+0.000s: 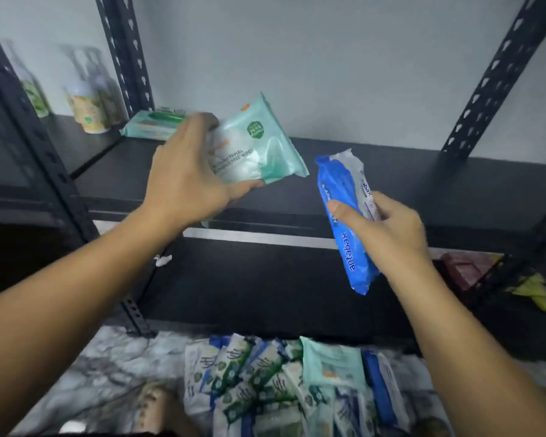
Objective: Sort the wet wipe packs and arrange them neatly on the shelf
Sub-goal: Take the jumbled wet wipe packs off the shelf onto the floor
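My left hand (183,175) grips a mint-green wet wipe pack (259,146), held tilted just above the dark shelf board (407,187). My right hand (388,228) holds a blue "antabax" wet wipe pack (344,216) upright on its end, in front of the shelf's front edge. Another mint-green pack (152,124) lies flat at the back left of the same shelf. On the floor below, a pile of several mixed wipe packs (290,386) in green, white, mint and blue lies jumbled.
Black perforated uprights stand at the left (123,55) and the right (498,77) of the shelf. Bottles (89,102) stand on the neighbouring shelf to the left. Red (467,269) and yellow (536,291) packets lie on a lower shelf at right. The floor is marbled.
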The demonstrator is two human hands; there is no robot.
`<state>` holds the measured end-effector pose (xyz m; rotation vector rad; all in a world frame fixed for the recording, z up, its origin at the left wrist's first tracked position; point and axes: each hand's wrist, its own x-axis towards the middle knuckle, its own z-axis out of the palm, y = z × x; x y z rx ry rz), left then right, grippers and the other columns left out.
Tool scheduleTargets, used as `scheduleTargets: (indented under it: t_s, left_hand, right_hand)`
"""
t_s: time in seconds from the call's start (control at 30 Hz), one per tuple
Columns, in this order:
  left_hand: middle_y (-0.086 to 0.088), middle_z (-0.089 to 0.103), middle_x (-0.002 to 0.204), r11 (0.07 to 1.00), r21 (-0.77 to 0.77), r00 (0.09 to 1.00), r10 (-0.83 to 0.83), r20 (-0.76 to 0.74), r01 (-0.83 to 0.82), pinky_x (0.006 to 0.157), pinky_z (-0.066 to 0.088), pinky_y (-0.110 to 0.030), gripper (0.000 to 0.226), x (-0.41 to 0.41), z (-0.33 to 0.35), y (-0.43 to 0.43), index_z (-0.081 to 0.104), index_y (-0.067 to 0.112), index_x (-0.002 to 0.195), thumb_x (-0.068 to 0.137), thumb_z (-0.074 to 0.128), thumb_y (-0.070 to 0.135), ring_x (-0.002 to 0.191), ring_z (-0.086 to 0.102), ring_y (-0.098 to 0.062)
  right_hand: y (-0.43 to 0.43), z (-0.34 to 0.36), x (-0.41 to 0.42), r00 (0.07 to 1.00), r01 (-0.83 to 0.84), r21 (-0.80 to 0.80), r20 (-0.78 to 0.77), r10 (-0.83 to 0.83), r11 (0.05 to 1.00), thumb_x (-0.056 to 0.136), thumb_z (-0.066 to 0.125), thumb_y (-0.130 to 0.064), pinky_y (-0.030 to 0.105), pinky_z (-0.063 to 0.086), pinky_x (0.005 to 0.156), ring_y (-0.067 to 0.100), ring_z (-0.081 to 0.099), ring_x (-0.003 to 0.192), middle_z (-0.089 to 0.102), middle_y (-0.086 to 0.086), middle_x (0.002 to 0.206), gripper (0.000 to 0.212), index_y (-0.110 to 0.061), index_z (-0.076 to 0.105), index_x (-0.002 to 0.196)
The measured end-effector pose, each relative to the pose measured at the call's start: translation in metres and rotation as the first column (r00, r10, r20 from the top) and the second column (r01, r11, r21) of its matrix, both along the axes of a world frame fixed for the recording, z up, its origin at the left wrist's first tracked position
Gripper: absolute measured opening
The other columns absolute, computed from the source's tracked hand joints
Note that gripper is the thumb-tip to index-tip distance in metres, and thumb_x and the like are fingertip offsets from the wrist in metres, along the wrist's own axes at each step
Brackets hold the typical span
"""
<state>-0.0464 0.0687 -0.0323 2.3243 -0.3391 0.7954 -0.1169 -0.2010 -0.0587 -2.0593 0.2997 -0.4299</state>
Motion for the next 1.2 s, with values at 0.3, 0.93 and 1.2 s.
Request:
scheduleTargets:
  t_s: [0.3, 0.93, 1.2]
  left_hand:
    - [0.020, 0.057, 0.106, 0.973, -0.231, 0.883, -0.090, -0.461, -0.022, 0.077, 0.058, -0.036, 0.083, -0.136, -0.132, -0.047, 0.042, 0.041, 0.110, 0.048, 0.088, 0.072, 0.095, 0.060, -0.001]
    - [-0.008, 0.047, 0.134, 0.989, 0.098, 0.440, 0.137, -0.888, -0.110, 0.090, 0.050, -0.046, 0.096, -0.111, -0.388, -0.127, 0.032, 0.024, 0.135, 0.064, 0.080, 0.069, 0.118, 0.057, -0.035]
    - [-0.017, 0.044, 0.136, 0.931, 0.351, 0.714, 0.181, -0.676, 0.097, 0.096, 0.045, -0.049, 0.078, -0.117, -0.425, -0.131, 0.042, 0.018, 0.143, 0.084, 0.056, 0.067, 0.120, 0.045, -0.037]
  right_hand:
    - [-0.022, -0.121, -0.092, 0.953, 0.116, 0.303, -0.303, -0.020, 0.946, 0.068, 0.084, -0.056, 0.036, 0.057, 0.065, 0.019, 0.071, 0.068, 0.075, 0.000, 0.074, 0.035, -0.024, 0.075, 0.078]
    - [-0.063, -0.379, -0.106, 0.577, 0.559, 0.265, -0.805, -0.139, 0.786, 0.080, 0.082, -0.044, 0.042, 0.037, 0.112, 0.033, 0.036, 0.144, 0.026, 0.008, 0.164, 0.120, -0.020, -0.003, 0.161]
    - [-0.058, -0.416, -0.103, 0.547, 0.482, 0.164, -0.824, -0.150, 0.860, 0.066, 0.078, -0.059, 0.052, 0.045, 0.109, 0.038, 0.039, 0.141, 0.032, 0.011, 0.159, 0.122, -0.036, 0.000, 0.156]
